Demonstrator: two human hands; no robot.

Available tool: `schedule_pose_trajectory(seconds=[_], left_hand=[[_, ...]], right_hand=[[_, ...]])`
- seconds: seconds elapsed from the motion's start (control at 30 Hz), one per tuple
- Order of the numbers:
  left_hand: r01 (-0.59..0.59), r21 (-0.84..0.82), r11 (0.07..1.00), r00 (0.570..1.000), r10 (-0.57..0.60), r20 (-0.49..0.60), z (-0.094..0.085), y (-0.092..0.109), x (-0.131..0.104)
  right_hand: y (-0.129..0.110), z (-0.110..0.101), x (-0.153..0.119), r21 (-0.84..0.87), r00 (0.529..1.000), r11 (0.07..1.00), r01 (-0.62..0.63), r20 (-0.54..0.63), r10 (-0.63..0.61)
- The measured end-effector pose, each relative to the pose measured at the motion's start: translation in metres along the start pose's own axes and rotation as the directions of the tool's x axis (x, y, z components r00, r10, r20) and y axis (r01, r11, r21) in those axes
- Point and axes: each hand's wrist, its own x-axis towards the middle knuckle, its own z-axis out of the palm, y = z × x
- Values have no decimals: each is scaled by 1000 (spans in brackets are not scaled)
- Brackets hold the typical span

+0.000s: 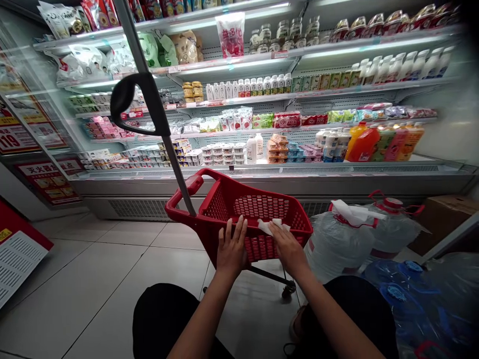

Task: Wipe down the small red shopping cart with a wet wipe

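Observation:
A red plastic shopping cart (258, 198) with mesh walls stands right in front of my knees. On its near side rests my left hand (232, 245), fingers stretched out and spread, nothing in it. Farther right, my right hand (289, 248) presses a crumpled white tissue (266, 227) against the near rim. Part of the tissue is hidden under those fingers. A long grey pole (175, 167) with a black loop handle (140, 104) rises from the cart's left end. Below the basket shows a black caster (288, 290).
A lit refrigerated shelf (232, 172) full of dairy and drinks runs behind the cart. Large clear water jugs (337, 244) and blue-tinted jugs (396, 294) crowd the right, near a cardboard box (441, 219). Tiled floor (112, 284) extends left toward a red-and-white unit (22, 254).

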Motion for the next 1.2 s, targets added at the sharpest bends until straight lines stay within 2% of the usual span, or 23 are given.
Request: schedule_pose_trajectory(seconds=[0.1, 0.2, 0.27, 0.47, 0.53, 0.6, 0.67, 0.8, 0.9, 1.03, 1.2], left_hand=[[20, -11, 1000, 1000, -20, 7, 2, 0, 1], [27, -25, 999, 1000, -27, 14, 6, 3, 3], [25, -31, 999, 1000, -24, 10, 9, 7, 4], [35, -26, 999, 999, -36, -22, 14, 10, 4], [30, -20, 999, 999, -30, -18, 13, 7, 3], [29, -13, 999, 999, -30, -14, 13, 3, 2], [33, -5, 999, 999, -33, -11, 13, 0, 2], [36, -5, 999, 999, -36, -11, 15, -4, 3], [42, -18, 999, 999, -42, -12, 17, -4, 5], [53, -34, 998, 999, -53, -1, 16, -2, 8], [68, -46, 997, 998, -68, 14, 12, -3, 8]], right_hand=[[41, -9, -21, -42, 990, 990, -137, -22, 136], [58, -10, -31, -82, 974, 971, -224, -46, 221], [49, -4, -29, -110, 977, 971, -211, -52, 206], [-13, 14, -2, -166, 998, 985, -55, -1, 55], [-20, 12, 0, -166, 1000, 986, -25, 5, 26], [-12, 7, -4, -160, 1000, 987, 8, 8, -6], [8, 0, -14, -164, 1000, 986, 9, 11, -7], [58, -9, -38, -153, 990, 978, -139, -5, 140], [76, -9, -47, -89, 969, 965, -247, 3, 248], [61, -1, -40, -94, 946, 942, -321, 8, 324], [38, -3, -30, -143, 941, 933, -331, 18, 337]])
